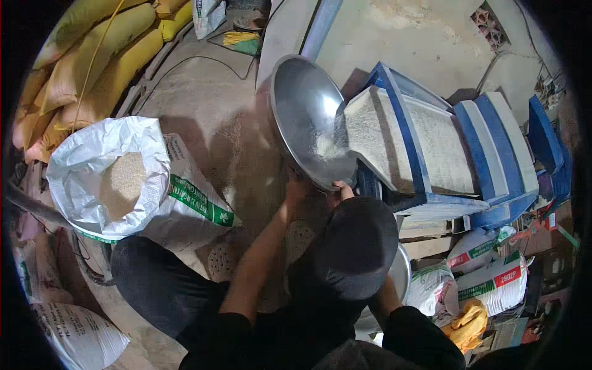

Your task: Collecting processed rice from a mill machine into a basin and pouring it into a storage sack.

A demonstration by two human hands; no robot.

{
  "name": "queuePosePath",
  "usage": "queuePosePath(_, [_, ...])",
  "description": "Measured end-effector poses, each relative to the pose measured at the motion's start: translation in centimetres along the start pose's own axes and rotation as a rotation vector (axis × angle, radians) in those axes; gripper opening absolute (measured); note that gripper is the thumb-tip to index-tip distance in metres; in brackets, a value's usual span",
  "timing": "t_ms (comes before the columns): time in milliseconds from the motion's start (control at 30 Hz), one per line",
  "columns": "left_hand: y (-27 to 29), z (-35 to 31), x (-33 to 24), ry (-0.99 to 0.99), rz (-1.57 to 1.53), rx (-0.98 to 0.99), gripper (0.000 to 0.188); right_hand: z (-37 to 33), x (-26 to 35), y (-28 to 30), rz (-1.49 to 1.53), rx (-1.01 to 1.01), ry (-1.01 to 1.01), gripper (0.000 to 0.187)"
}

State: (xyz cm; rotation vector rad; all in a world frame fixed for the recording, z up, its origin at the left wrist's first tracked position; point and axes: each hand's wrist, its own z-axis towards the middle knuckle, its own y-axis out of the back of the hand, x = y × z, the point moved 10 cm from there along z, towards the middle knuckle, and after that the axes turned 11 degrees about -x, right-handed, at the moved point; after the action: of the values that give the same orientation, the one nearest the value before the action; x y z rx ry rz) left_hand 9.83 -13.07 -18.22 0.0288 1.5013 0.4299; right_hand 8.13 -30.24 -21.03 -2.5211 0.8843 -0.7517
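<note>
A large shiny metal basin (302, 92) is tilted under the end of a wide sloping tray (376, 132) coated with pale grain. A small heap of whitish grain (330, 147) lies in the basin's lower part, with blurred grains near the tray's lip. My left hand (297, 188) supports the basin at its near left side, its fingers partly hidden beneath. Closed on the near rim, my right hand (343, 192) has its thumb on top. My dark-clad right knee hides part of the right forearm.
On the left, an open white sack (68, 160) contains pale grain, against another white sack (191, 203). Full yellow sacks (111, 68) are stacked behind. The tray belongs to a blue-framed machine (404, 129). Another metal basin (402, 274) and white sacks (487, 287) stand at right.
</note>
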Motion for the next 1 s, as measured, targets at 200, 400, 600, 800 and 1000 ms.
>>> queuePosePath(200, [1.8, 2.6, -3.5, 0.178, -0.71, -0.093, 0.048, 2.4, 6.9, 3.9, -0.254, 0.002, 0.641, 0.009])
queuePosePath(400, [12.5, -1.1, 6.6, 0.861, -0.814, -0.386, 0.049, 6.8, 0.5, 6.6, 0.074, -0.126, 0.015, 0.018])
queuePosePath(600, [31.0, -0.2, 3.3, 0.322, -0.037, -0.926, 0.071, 4.1, -3.7, -0.3, -0.083, 0.825, 0.049, 0.044])
queuePosePath(800, [35.9, -2.2, -5.8, 0.005, -0.455, -1.148, 0.058, 2.7, -4.6, 1.0, 0.004, 0.354, -0.09, 0.052])
queuePosePath(1000, [35.3, -4.4, -12.1, 0.221, -0.716, -1.012, 0.05, -1.5, -3.4, 0.9, 0.068, -0.115, -0.206, 0.06])
